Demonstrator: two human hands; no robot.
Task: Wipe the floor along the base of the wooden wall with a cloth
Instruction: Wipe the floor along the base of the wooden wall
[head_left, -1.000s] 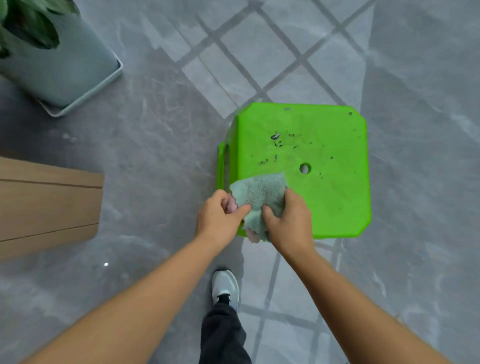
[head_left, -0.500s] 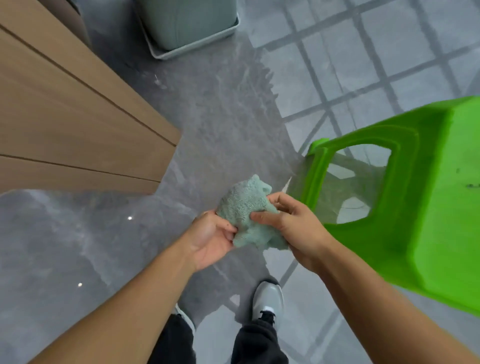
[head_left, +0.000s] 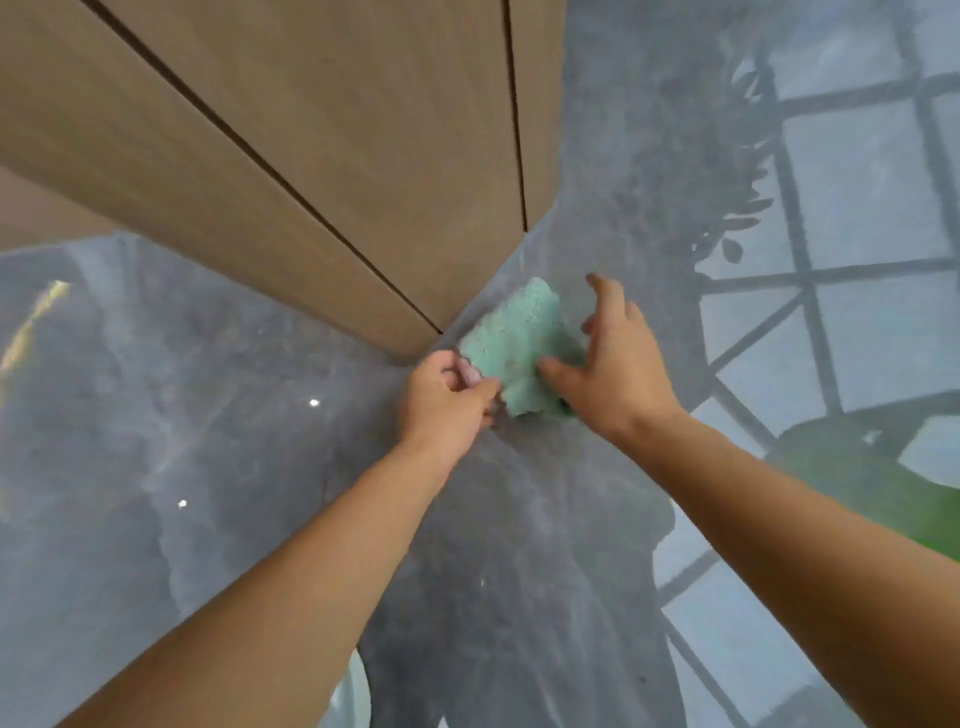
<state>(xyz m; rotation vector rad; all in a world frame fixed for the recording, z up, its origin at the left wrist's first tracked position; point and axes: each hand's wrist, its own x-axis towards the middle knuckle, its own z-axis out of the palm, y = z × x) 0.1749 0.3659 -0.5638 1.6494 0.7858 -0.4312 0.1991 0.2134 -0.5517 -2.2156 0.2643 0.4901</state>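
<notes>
A pale green cloth (head_left: 517, 340) lies against the grey marble floor (head_left: 218, 415) right at the bottom corner of the wooden wall (head_left: 332, 135). My left hand (head_left: 448, 396) pinches the cloth's near left edge between thumb and fingers. On the cloth's right side is my right hand (head_left: 618, 364), fingers spread; its thumb rests on the cloth and the other fingers are lifted apart. Both forearms reach in from the bottom of the view.
The wooden wall has dark panel seams and ends at a corner near the cloth. A blurred green stool (head_left: 883, 499) sits at the right edge. Glossy floor to the right shows a window-grid reflection (head_left: 831, 270) and a plant's shadow.
The view swung left and down toward the wall's base. Both hands carried the cloth from beside the green stool to the floor at the wall corner, and my right hand opened its grip.
</notes>
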